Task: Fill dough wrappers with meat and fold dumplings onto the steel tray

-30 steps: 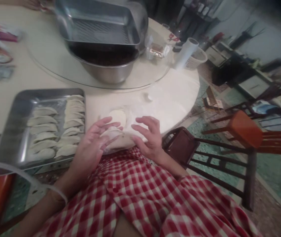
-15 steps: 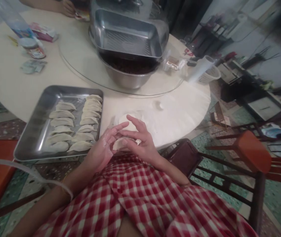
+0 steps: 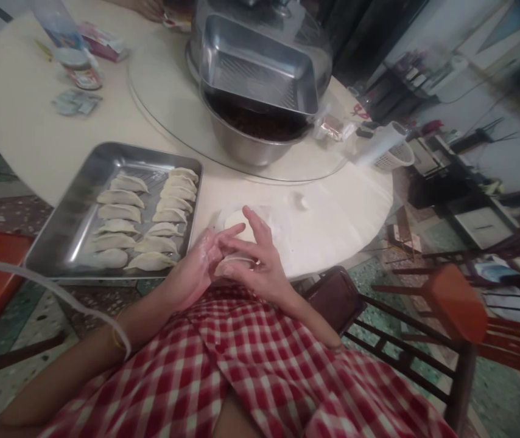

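Observation:
Both hands meet at the near edge of the round table (image 3: 27,134), above my red checked lap. My left hand (image 3: 193,271), dusted with flour, cups a pale dumpling (image 3: 235,263) from the left. My right hand (image 3: 253,261) pinches the same dumpling from the right, with its other fingers raised. A round dough wrapper (image 3: 236,218) lies flat on the table just beyond the fingertips. To the left sits a metal tray (image 3: 81,194) with two rows of several folded dumplings (image 3: 123,214).
A steel bowl of dark filling (image 3: 260,137) stands on a glass turntable, with an empty metal tray (image 3: 260,67) tilted on top. A small dough lump (image 3: 299,199) lies to the right. Packets and a jar are at far left; wooden chairs (image 3: 452,310) stand on the right.
My hands were apart and open a second ago; they have come together and closed around the dumpling. The view has shifted, so the table sits further right in the picture.

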{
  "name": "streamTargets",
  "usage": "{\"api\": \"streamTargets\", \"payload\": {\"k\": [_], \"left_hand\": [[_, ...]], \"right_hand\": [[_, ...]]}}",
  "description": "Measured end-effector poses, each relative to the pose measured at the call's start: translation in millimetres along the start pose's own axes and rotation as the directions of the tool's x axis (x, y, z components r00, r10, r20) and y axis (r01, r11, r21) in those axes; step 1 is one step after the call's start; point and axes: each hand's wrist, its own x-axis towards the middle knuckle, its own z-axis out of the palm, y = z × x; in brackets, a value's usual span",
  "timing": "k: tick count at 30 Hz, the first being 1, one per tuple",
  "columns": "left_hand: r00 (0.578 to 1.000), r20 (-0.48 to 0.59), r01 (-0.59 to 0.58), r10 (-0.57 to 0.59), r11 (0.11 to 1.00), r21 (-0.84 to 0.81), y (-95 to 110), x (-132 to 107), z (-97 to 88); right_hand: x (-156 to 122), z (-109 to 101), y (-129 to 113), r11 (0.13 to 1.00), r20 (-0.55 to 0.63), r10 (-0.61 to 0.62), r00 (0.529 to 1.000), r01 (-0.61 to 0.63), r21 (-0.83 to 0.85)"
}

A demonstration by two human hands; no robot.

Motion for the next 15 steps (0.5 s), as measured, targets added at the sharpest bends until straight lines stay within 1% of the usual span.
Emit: {"api": "streamTargets", "payload": {"k": [5, 10, 12, 15], "left_hand": [[0.999, -0.023, 0.022, -0.022, 1.000, -0.003, -2, 3, -2.0], [0.997, -0.001, 0.073, -0.073, 0.997, -0.036, 1, 4, -1.9], [0.995, 0.009, 0.100, -0.100, 0.994, -0.050, 3, 4, -2.4], [0.984, 0.040, 0.174, -0.174, 0.985, -0.009, 5, 3, -4.8]], "right_hand": [[2, 3, -3, 0.999, 0.002, -0.033, 0.999, 0.033, 0.031], [-3, 3, 2, 0.999, -0.025, 0.039, 0.999, -0.039, 0.001], [-3, -3, 4, 1.000, 0.013, 0.012, 1.000, -0.012, -0.001], [1, -18, 5, 0.998, 0.123, -0.061, 0.991, 0.064, -0.028]]}}
